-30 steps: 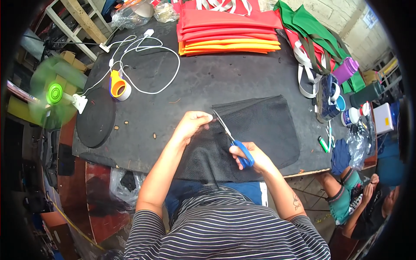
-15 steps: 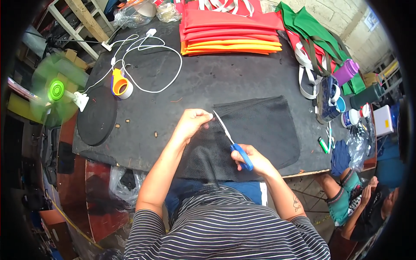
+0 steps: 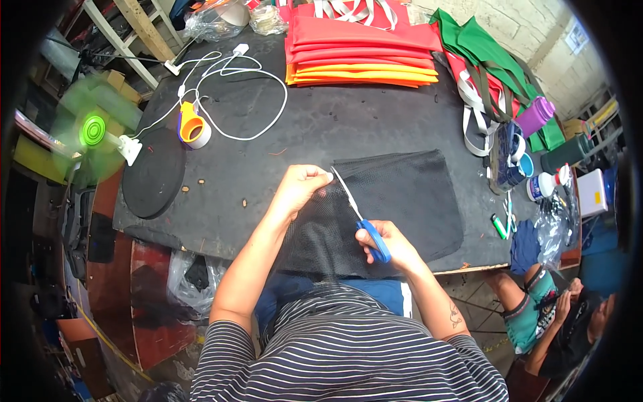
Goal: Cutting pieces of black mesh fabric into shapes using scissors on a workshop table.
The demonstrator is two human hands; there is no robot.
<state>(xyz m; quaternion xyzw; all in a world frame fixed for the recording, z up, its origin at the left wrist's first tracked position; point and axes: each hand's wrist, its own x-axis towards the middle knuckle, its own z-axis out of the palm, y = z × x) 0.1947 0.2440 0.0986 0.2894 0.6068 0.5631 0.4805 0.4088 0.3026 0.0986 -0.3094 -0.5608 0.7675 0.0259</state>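
Observation:
Black mesh fabric (image 3: 408, 201) lies across the front of the dark table, and part of it hangs over the near edge against my lap. My left hand (image 3: 303, 187) pinches the mesh at an upper corner, lifting it a little. In my right hand (image 3: 388, 246) is a pair of scissors with blue handles (image 3: 375, 240). Their blades point up and to the left, with the tips close beside my left fingertips at the mesh edge. The blades look nearly closed; whether mesh lies between them I cannot tell.
Folded red and orange bags (image 3: 362, 53) are stacked at the back, with green bags (image 3: 482, 57) to their right. A tape dispenser (image 3: 194, 130), white cable (image 3: 268, 124) and small fan (image 3: 94, 131) stand left. Bottles and a green lighter (image 3: 498, 226) are right. Another person (image 3: 556, 315) sits lower right.
Both hands and the scissors stay almost in place at the mesh corner. The view has shifted slightly, and the seated person's hands have moved a little.

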